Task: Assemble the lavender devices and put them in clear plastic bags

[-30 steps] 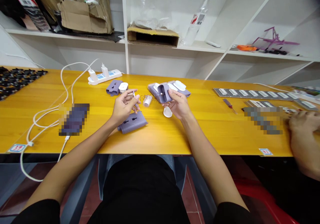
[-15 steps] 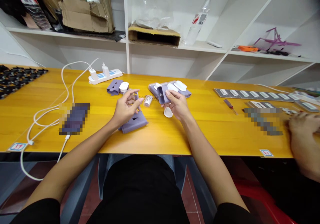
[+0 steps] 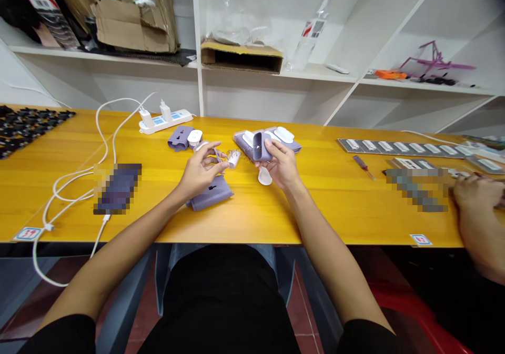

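My right hand (image 3: 283, 165) grips a hollow purple oval shell (image 3: 262, 147), its open end turned to the left. A thin purple piece (image 3: 218, 155) is pinched in my left hand (image 3: 199, 169); fingers hide part of it. Between the hands lie a small white cylinder (image 3: 234, 158) and several thin dark springs or wires (image 3: 245, 154). Below the left hand rests a purple housing (image 3: 213, 195) with a dark slot. A white rounded cap (image 3: 264, 176) lies just under the right hand. Behind the shell, white oval parts (image 3: 283, 134) sit on a purple housing (image 3: 295, 147).
A power strip (image 3: 169, 121) with white plugs, another purple housing (image 3: 180, 138) and a white round part (image 3: 194, 138) are at the back left. A cabled phone (image 3: 120, 188) lies left. Rightward are a screwdriver (image 3: 363, 167), a long strip panel (image 3: 398, 149) and another person's hand (image 3: 477, 191).
My right hand has turned the purple shell and shifted it slightly to the right. The thin purple piece in my left hand has tilted. The other person's hand has moved slightly.
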Available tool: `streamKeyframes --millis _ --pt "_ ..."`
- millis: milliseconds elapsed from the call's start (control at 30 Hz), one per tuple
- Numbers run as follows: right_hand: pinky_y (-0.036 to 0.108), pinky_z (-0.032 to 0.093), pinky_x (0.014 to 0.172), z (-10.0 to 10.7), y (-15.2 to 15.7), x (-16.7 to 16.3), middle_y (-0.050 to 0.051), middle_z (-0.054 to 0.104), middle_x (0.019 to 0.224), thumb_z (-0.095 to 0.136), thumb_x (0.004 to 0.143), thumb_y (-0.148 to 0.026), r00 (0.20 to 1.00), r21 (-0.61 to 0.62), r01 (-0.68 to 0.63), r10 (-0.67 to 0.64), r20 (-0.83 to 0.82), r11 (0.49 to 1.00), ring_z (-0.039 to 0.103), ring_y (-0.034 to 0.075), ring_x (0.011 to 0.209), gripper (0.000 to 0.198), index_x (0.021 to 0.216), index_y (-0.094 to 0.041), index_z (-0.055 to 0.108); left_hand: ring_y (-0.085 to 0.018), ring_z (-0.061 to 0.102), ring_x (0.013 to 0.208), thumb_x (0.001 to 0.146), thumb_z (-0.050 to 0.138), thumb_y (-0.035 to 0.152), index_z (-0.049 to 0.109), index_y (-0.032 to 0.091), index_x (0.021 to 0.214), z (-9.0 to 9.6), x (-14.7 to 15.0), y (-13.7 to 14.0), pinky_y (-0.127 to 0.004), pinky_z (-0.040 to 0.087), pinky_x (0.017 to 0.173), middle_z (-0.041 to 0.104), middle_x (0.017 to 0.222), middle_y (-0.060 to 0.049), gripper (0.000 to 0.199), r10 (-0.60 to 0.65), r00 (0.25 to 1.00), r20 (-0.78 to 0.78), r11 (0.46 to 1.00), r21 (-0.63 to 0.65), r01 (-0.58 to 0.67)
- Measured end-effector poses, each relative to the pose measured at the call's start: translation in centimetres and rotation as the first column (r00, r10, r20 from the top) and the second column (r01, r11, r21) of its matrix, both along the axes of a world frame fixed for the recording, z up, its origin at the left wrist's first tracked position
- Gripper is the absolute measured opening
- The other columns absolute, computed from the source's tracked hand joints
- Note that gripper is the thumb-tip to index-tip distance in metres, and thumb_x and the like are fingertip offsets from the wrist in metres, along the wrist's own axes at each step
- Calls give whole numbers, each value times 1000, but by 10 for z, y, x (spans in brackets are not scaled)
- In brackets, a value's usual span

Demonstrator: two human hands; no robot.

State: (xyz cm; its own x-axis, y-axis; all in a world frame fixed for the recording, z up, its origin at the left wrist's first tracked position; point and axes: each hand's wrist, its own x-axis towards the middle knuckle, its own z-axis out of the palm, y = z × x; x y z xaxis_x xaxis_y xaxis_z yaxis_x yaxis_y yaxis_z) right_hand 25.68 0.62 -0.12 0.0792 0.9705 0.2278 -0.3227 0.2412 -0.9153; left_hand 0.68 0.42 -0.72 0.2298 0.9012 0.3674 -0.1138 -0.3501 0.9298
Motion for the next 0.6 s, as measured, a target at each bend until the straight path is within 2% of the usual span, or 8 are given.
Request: streamKeyframes --millis 200,300,367,467,600 --pt "31 50 47 -2 4 4 0 73 77 91 81 -51 994 8 64 -63 -94 998 63 15 55 34 88 -23 74 -23 76 100 76 95 31 55 24 149 -6 -1 4 -37 67 84 69 125 -14 83 -15 1000 -26 1000 -10 14" --pt "30 50 46 -1 6 5 0 74 77 90 81 -50 987 4 78 -77 -140 997 62 14 55 32 87 -23 74 -26 76 107 83 90 38 51 22 154 -6 -4 4 -40 63 90 71 128 -16 83 42 980 -192 996 90 -25" --pt "29 51 46 -1 7 5 -1 73 75 91 80 -49 979 2 96 -94 -181 995 60 13 55 33 86 -22 74 -29 74 114 86 87 44 52 20 153 -5 -7 2 -45 60 98 73 129 -16 79 142 912 -386 975 215 -60" --pt "27 51 44 -1 10 5 -2 72 75 92 77 -48 963 2 126 -122 -241 992 60 12 56 34 86 -21 74 -35 69 125 87 84 55 61 19 144 -1 -10 -2 -55 54 111 73 130 -14 72 279 734 -619 927 373 -39" --pt "25 48 43 -3 13 7 -1 74 79 90 79 -45 948 -15 137 -135 -290 991 62 12 60 31 91 -21 74 -40 65 133 82 83 68 66 19 135 -3 -12 -3 -57 50 116 71 135 -16 73 307 564 -767 912 406 55"
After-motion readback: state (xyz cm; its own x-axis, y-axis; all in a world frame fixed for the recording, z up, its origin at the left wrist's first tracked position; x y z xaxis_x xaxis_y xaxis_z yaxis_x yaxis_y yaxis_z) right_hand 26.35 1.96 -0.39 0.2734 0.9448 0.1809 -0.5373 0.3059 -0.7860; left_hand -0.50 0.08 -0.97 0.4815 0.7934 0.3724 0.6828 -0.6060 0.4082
